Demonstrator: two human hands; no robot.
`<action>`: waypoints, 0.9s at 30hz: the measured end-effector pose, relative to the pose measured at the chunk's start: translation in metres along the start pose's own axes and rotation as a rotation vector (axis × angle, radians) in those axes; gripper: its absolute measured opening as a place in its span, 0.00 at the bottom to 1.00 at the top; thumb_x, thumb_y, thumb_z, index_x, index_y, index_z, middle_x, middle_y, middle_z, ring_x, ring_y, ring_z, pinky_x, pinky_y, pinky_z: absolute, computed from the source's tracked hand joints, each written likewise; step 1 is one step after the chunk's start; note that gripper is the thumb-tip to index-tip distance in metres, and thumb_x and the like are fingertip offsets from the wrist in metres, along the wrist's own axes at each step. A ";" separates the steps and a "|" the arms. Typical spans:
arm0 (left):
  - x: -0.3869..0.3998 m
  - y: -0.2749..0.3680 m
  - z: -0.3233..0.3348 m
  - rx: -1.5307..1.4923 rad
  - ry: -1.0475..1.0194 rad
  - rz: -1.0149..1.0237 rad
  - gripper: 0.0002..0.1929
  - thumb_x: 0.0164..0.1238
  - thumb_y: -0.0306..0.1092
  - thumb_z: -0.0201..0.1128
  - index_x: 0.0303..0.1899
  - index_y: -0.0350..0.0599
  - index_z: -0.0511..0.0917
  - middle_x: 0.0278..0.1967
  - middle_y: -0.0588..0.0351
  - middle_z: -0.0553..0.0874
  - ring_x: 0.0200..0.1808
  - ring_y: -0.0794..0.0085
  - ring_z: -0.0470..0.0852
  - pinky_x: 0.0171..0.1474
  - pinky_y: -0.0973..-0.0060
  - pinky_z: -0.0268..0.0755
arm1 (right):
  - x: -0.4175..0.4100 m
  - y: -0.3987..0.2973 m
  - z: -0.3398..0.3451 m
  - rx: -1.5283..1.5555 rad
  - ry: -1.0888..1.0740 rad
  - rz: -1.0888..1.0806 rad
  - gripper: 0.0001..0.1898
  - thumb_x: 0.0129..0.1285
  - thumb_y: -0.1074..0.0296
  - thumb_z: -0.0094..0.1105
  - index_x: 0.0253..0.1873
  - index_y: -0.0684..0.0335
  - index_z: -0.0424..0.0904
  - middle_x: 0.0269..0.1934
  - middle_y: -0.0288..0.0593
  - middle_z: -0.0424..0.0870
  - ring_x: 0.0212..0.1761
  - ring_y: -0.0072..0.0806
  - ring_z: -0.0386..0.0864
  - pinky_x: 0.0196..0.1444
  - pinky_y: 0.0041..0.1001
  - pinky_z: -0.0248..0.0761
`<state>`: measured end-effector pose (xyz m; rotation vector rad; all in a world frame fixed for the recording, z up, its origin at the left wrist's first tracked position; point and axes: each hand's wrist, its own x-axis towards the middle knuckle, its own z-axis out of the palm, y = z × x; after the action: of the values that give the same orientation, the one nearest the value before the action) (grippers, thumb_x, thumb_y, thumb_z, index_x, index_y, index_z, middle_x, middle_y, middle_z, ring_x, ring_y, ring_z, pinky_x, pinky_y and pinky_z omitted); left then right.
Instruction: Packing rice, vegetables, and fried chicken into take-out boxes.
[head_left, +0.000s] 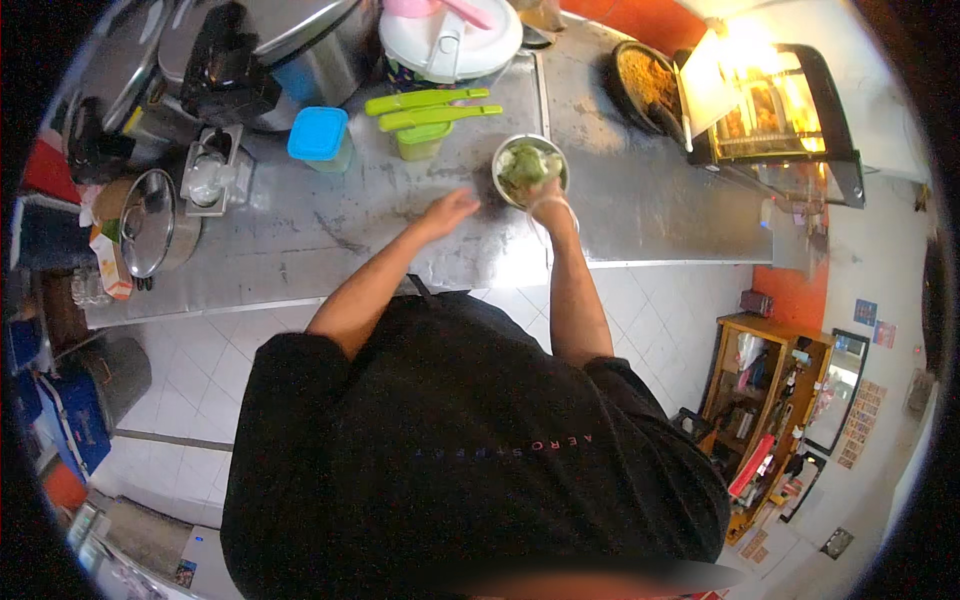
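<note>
A round metal bowl (498, 180) stands on the steel counter in front of me. It holds green food (527, 165) with some white around it. My right hand (553, 208) is over the bowl's near right edge, its fingers blurred against the contents. Whether they grip anything is unclear. A pale loop (574, 212) circles that wrist. My left hand (450, 212) hovers left of the bowl, apart from it, holding nothing, its fingers blurred but spread. Behind it are green tongs (442, 116) lying over a small green-lidded container (421, 144).
On the steel counter (360, 262), a blue-lidded tub (319, 135) and a glass-lidded pot (180, 232) stand to the left. A white-lidded container (405, 34) is at the back. At right are a dark pan of orange food (637, 75) and a lit display warmer (780, 112).
</note>
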<state>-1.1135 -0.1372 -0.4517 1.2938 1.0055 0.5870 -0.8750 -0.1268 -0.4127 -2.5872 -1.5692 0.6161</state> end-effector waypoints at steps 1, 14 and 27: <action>0.026 0.010 0.017 -0.078 0.017 -0.099 0.25 0.65 0.37 0.59 0.61 0.42 0.63 0.46 0.50 0.79 0.44 0.66 0.79 0.46 0.71 0.74 | 0.006 -0.006 -0.014 -0.195 -0.177 -0.126 0.20 0.60 0.62 0.50 0.56 0.63 0.71 0.48 0.61 0.77 0.51 0.49 0.76 0.51 0.40 0.70; -0.015 0.001 0.063 -0.547 0.263 -0.165 0.11 0.67 0.25 0.52 0.45 0.42 0.59 0.42 0.49 0.73 0.40 0.63 0.80 0.38 0.67 0.82 | -0.071 -0.045 -0.140 -0.469 -0.194 -0.324 0.16 0.61 0.54 0.52 0.43 0.59 0.82 0.37 0.49 0.84 0.42 0.42 0.83 0.41 0.38 0.75; -0.053 0.012 0.057 -0.624 0.206 -0.156 0.14 0.68 0.25 0.51 0.51 0.40 0.59 0.49 0.45 0.72 0.47 0.59 0.80 0.49 0.64 0.79 | -0.104 -0.049 -0.061 -0.563 -0.095 -0.515 0.11 0.61 0.64 0.48 0.41 0.57 0.81 0.38 0.49 0.83 0.38 0.40 0.83 0.36 0.38 0.77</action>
<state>-1.0879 -0.2072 -0.4278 0.6077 0.9728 0.8426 -0.9362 -0.1826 -0.3123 -2.3013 -2.6238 0.2762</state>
